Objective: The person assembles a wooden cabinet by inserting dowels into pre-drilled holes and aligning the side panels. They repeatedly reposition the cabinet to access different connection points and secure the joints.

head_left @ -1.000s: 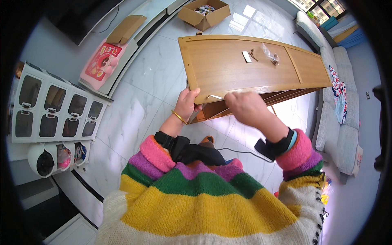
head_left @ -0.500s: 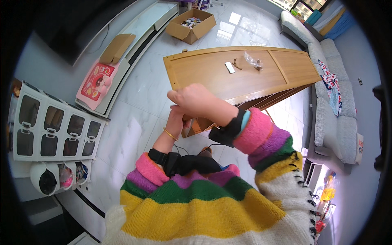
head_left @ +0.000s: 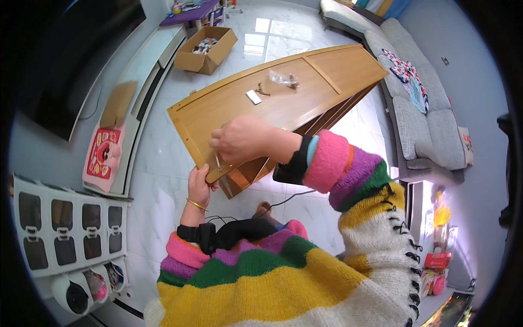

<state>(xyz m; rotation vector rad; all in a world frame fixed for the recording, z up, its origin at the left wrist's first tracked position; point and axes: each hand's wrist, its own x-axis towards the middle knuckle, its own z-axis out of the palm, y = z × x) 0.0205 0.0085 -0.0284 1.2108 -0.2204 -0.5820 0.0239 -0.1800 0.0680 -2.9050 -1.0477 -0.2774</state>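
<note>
A light-brown wooden cabinet (head_left: 210,117) lies on its side with a broad panel facing up. My left hand (head_left: 200,184) is closed on the panel's near corner, thumb at the edge and other fingers partly hidden. Above that end of the panel, my right hand (head_left: 239,139) pinches a slim silvery metal rod (head_left: 219,162) that points down toward the panel near the corner. The rod's upper end is hidden inside the fingers. Farther along the panel lie a small white block (head_left: 253,97), several brown screws (head_left: 262,90) and a clear plastic bag (head_left: 280,79).
An open cardboard box (head_left: 207,61) stands on the tiled floor beyond the cabinet. At left are a low TV stand (head_left: 143,90), a pink toy board (head_left: 103,155) and white storage bins (head_left: 68,223). A grey sofa (head_left: 400,103) runs along the right. Dark cables (head_left: 286,200) trail near my feet.
My hands, together before, are now apart: the left grips the panel corner, the right is over the panel with the metal rod showing. The view has shifted, so the cabinet appears farther left.
</note>
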